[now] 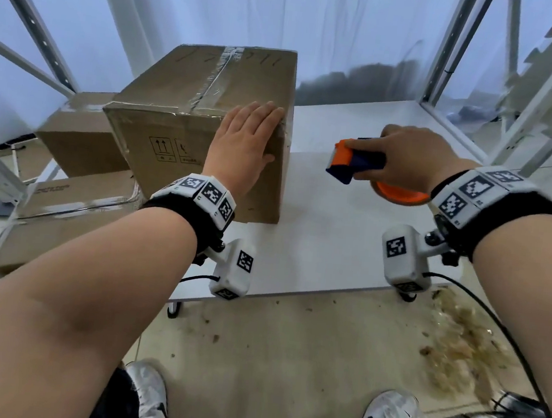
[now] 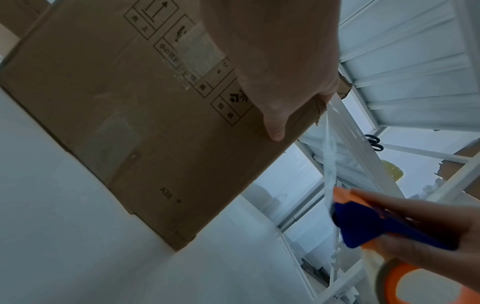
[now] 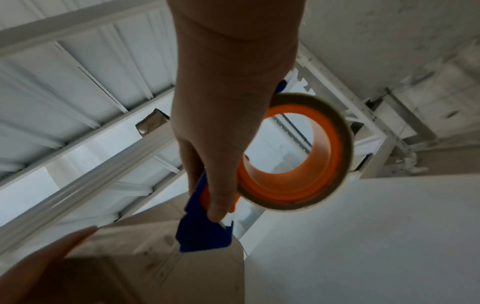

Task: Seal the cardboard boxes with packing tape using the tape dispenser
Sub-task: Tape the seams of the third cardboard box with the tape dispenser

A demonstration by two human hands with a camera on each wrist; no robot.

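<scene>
I am resting my left hand (image 1: 245,145) flat on the near right corner of the cardboard box (image 1: 188,126), fingers (image 1: 263,111) straight and together over the top edge, thumb lying on the front face. The box is standing on the white tabletop (image 1: 332,241), its top seam already carrying a strip of tape (image 1: 218,75) that runs away from me. My right hand (image 1: 404,160) is curling round the tape dispenser (image 1: 356,162), just to the right of the box and off its surface. In the left wrist view a thin clear strand seems to be stretching from the box corner to the dispenser's mouth. The dispenser is pointing left toward the box, so my right hand is the one placed to act on it.
</scene>
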